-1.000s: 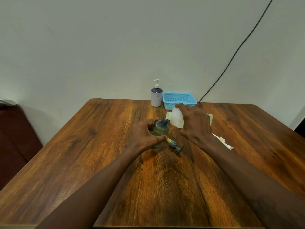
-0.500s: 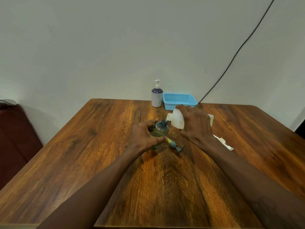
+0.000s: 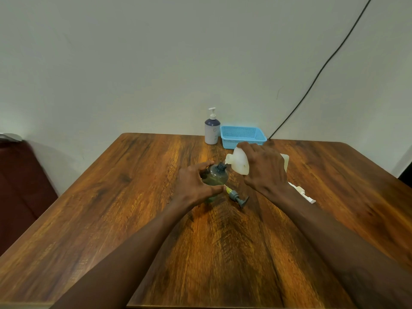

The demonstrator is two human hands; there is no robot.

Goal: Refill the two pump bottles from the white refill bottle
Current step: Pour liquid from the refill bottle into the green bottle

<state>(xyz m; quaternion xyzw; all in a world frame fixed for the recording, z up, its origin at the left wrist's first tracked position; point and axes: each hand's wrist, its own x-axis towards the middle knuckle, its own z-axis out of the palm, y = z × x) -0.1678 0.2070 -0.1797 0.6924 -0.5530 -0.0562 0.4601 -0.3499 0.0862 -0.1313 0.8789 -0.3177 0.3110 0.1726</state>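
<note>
Left hand [image 3: 193,186] clasping green pump bottle [image 3: 215,177] on desk [image 3: 111,197]; right hand [image 3: 264,169] gripping tilted white refill bottle [image 3: 239,162], spout at its neck

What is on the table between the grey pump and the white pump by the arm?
Nothing; in the head view, bare table separates the grey pump from the white pump.

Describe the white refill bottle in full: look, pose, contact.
The white translucent plastic refill bottle is uncapped and tipped on its side above the brown wooden table, its short neck pointing left and down at the open mouth of the dark olive round pump bottle. The right hand wraps over its middle, hiding most of the body; the square base shows past the knuckles. Shoulder and neck look smooth and unlabelled. No stream is discernible. The left hand steadies the olive bottle, not this one.
</note>
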